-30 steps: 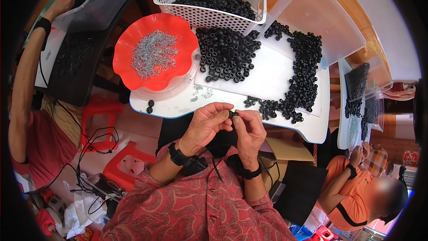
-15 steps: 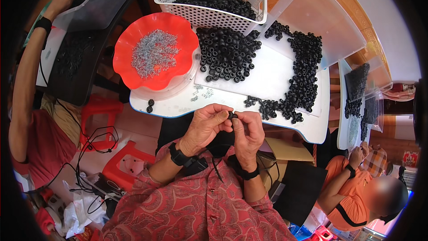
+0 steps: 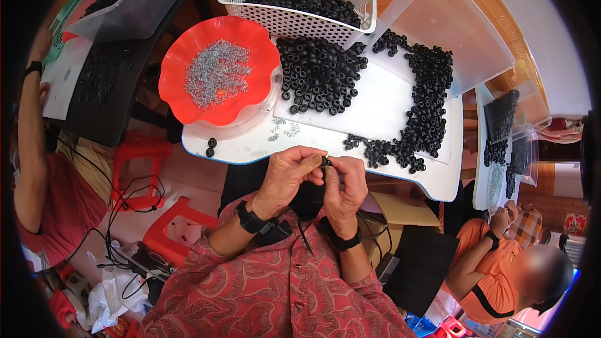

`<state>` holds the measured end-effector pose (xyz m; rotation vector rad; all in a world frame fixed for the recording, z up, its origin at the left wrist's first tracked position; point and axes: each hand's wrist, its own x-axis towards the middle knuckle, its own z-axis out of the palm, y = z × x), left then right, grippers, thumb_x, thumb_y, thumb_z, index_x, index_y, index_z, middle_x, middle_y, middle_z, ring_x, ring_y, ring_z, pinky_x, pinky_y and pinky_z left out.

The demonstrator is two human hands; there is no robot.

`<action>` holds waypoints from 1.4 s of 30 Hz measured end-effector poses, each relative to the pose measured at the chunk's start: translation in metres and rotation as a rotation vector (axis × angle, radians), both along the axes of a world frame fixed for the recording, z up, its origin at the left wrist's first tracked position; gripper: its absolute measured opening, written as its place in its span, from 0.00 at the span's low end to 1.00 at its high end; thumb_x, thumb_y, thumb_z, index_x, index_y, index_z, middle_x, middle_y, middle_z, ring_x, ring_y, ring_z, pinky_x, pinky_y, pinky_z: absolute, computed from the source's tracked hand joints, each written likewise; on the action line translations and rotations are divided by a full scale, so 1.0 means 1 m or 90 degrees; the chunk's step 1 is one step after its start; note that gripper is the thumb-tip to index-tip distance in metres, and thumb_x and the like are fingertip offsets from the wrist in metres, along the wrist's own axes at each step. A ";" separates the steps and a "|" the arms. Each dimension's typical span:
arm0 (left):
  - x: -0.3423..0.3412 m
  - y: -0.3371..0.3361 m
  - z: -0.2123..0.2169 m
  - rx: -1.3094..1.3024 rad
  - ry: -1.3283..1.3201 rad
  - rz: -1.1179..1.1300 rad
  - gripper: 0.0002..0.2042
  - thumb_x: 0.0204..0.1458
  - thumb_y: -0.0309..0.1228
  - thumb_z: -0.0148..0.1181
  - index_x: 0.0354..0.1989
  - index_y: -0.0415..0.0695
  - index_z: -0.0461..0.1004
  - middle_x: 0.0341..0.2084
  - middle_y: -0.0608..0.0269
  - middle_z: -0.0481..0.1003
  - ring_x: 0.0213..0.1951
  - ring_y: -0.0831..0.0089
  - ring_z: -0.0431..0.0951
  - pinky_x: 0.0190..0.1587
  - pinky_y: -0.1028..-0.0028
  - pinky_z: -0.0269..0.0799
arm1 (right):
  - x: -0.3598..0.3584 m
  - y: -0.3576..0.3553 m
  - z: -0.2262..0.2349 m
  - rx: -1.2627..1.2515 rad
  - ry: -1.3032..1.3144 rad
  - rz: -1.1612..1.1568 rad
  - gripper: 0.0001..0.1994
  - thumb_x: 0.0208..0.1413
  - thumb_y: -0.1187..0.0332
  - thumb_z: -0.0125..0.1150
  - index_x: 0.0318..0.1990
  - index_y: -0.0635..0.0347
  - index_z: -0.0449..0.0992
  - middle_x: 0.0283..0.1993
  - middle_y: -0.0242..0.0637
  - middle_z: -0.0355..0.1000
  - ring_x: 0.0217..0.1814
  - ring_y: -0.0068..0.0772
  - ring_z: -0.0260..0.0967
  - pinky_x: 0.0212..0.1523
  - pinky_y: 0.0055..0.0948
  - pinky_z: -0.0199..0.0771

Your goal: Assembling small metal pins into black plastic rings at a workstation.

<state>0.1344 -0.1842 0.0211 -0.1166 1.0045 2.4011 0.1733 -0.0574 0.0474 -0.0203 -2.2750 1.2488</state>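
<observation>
Just off the table's near edge, my two hands meet around a small round black part, mostly covered by the fingers. My left hand pinches it from the left with thumb and forefinger. My right hand is closed on it from the right, thumb pointing up. Beyond the hands, small clear pieces lie scattered on the white table. A heap of black ring-like parts sits behind them. More black parts form a band down the right side. A red wavy-rimmed dish holds many tiny clear pieces.
A white perforated basket of black parts stands at the back, beside a tilted clear plastic bin. Co-workers sit left and right. Red stools and loose cables are at left, a cardboard box at right.
My right hand has shifted slightly left, its thumb moving against the black part. My left hand stays nearly still. The left co-worker's arm has drawn back from the bin.
</observation>
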 end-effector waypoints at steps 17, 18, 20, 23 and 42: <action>0.000 -0.007 0.015 -0.254 0.171 0.010 0.15 0.55 0.24 0.63 0.49 0.31 0.75 0.35 0.59 0.79 0.35 0.79 0.79 0.38 0.81 0.78 | -0.002 -0.002 -0.003 0.163 0.017 0.048 0.11 0.47 0.83 0.61 0.39 0.64 0.72 0.34 0.44 0.68 0.33 0.46 0.69 0.31 0.38 0.71; 0.000 -0.007 0.016 -0.250 0.160 0.005 0.14 0.55 0.24 0.63 0.49 0.31 0.76 0.34 0.59 0.79 0.35 0.79 0.79 0.38 0.81 0.78 | -0.002 -0.003 -0.004 0.169 0.017 0.047 0.11 0.46 0.84 0.61 0.38 0.65 0.72 0.34 0.44 0.68 0.33 0.46 0.69 0.30 0.38 0.71; -0.001 -0.007 0.018 -0.240 0.140 -0.001 0.13 0.55 0.24 0.63 0.46 0.30 0.76 0.34 0.58 0.80 0.34 0.78 0.79 0.38 0.81 0.78 | -0.001 -0.003 -0.003 0.163 0.005 0.043 0.11 0.46 0.84 0.61 0.38 0.65 0.72 0.34 0.44 0.68 0.33 0.46 0.69 0.31 0.38 0.71; -0.001 -0.008 0.015 -0.233 0.126 -0.020 0.12 0.56 0.24 0.63 0.46 0.30 0.75 0.34 0.57 0.80 0.35 0.77 0.80 0.38 0.79 0.79 | 0.004 -0.004 -0.003 0.097 -0.045 0.044 0.10 0.48 0.83 0.61 0.38 0.64 0.73 0.34 0.43 0.68 0.33 0.45 0.70 0.31 0.37 0.72; -0.009 -0.018 0.010 0.121 0.049 -0.029 0.14 0.64 0.31 0.51 0.50 0.31 0.70 0.34 0.54 0.74 0.27 0.77 0.74 0.32 0.75 0.80 | 0.010 -0.015 0.005 -0.275 -0.093 0.018 0.09 0.60 0.77 0.58 0.47 0.68 0.74 0.45 0.35 0.68 0.41 0.22 0.69 0.42 0.21 0.71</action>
